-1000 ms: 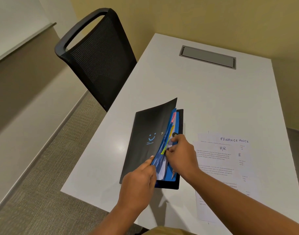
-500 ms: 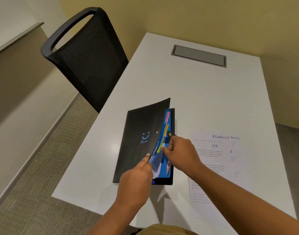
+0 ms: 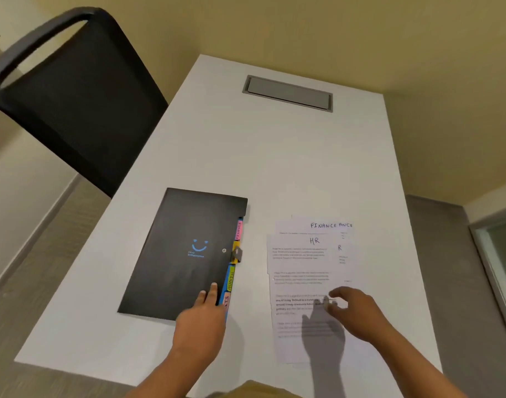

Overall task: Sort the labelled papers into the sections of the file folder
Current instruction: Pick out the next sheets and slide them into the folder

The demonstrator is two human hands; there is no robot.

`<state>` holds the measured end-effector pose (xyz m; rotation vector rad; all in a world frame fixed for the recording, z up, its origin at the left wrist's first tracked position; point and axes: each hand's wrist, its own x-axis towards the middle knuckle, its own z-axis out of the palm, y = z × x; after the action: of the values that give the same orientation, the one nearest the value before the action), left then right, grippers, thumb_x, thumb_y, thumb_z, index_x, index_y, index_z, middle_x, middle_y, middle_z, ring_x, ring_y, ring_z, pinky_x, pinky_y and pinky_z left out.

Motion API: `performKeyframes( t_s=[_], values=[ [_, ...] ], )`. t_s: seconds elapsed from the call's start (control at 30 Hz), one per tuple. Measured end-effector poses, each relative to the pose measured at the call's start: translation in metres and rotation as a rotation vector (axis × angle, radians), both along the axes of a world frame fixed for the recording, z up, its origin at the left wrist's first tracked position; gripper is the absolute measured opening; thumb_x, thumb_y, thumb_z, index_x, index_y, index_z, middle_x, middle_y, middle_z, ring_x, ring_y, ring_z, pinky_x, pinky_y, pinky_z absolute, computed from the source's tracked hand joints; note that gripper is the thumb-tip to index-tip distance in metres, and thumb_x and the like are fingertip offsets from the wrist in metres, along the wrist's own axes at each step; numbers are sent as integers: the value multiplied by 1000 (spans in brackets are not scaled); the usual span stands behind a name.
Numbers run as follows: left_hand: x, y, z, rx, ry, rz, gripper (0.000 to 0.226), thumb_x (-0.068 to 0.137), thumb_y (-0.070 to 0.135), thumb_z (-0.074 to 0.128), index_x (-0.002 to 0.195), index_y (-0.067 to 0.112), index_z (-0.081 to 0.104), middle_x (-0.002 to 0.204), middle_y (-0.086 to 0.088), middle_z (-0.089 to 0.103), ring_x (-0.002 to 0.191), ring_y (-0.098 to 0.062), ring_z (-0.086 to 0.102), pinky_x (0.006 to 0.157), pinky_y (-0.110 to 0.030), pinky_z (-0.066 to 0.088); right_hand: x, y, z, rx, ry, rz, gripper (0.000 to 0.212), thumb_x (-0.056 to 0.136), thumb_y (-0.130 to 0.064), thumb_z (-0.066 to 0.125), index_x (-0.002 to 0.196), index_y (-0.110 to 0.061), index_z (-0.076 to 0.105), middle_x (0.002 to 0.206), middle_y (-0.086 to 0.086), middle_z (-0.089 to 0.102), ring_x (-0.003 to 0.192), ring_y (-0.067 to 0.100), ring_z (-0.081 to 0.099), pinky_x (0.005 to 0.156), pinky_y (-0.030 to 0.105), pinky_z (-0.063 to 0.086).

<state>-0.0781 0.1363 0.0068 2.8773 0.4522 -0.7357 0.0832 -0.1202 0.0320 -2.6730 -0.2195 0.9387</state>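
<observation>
file folder (image 3: 185, 254): matte black rectangle, cover shut, flat on smooth white table (image 3: 246, 156); coloured tabs (image 3: 231, 278) along right edge. left hand (image 3: 201, 320): grip released, straight fingers on cover's near corner. papers (image 3: 300, 271): thin white printed sheets, fanned, just right. right hand (image 3: 352, 311): above them, grip slack, grasping nothing.

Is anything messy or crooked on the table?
A little. The papers lie in an uneven, fanned stack beside the folder, so letters from lower sheets peek out: "FINANCE ANCE" and a stray "R". Nothing is spilled.
</observation>
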Motion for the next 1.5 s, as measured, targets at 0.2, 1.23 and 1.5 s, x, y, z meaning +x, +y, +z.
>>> performKeyframes(
  t_s=[0.2,1.23,1.5],
  values=[
    [6,-44,-7,-183,-104,88,44,99,44,41,139,28,46,160,8,22,145,-10,25,103,-31,43,1,-49,-4,-13,45,-60,45,91,-37,61,132,-19,58,137,-1,59,127,17,54,100,28,42],
    [55,-174,-51,-116,-63,299,87,82,65,57,151,38,13,155,-3,16,142,-22,19,115,-38,22,13,-113,-68,35,131,-436,45,77,-40,73,96,-16,41,90,-2,55,84,21,58,65,29,47],
    [48,-185,-58,-180,-129,295,89,77,63,65,149,38,18,151,3,21,137,-18,25,113,-36,27,4,-116,-74,243,146,-596,32,76,-28,80,89,-13,54,90,-1,64,79,18,62,70,36,54]
  ],
)
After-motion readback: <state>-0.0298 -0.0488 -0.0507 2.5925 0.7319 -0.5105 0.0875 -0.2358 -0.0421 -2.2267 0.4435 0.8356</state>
